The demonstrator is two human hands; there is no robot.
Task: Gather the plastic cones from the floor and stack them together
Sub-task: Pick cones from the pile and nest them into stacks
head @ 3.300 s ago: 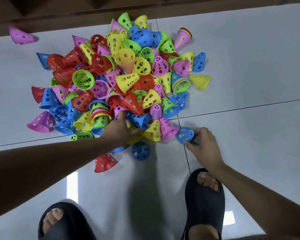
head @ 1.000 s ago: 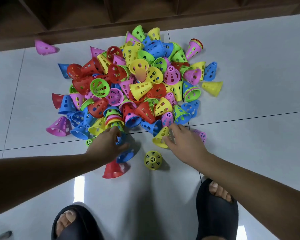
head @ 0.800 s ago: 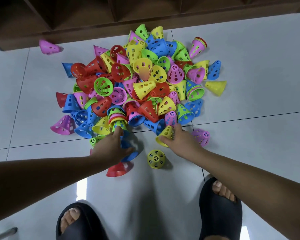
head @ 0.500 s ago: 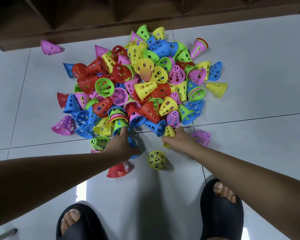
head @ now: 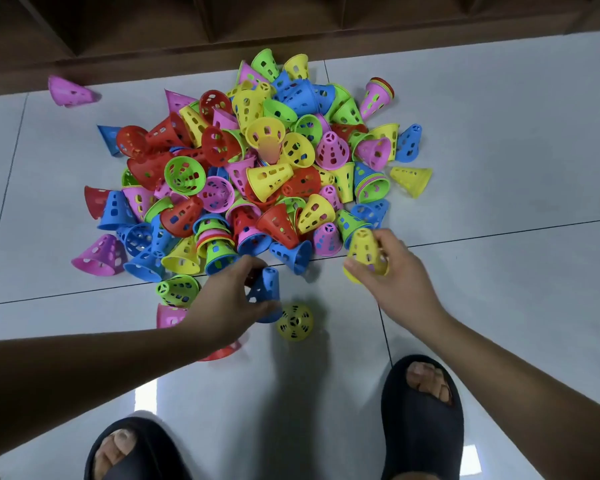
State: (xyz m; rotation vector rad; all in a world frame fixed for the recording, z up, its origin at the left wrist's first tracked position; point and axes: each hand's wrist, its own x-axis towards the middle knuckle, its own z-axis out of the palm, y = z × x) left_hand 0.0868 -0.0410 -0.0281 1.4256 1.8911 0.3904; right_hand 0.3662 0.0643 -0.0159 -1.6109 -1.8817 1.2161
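So the left hand grips a blue cone, the right hand pinches a yellow cone, narrow ends pointing away. The standing yellow cone sits between them, nearer the left.

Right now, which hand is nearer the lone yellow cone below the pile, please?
Left: the left hand, gripping a blue cone, is beside the lone yellow cone; the right hand is farther, to its right.

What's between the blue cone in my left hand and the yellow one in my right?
Head view: only bare floor between the blue cone and the yellow cone; a loose cone stands just nearer you.
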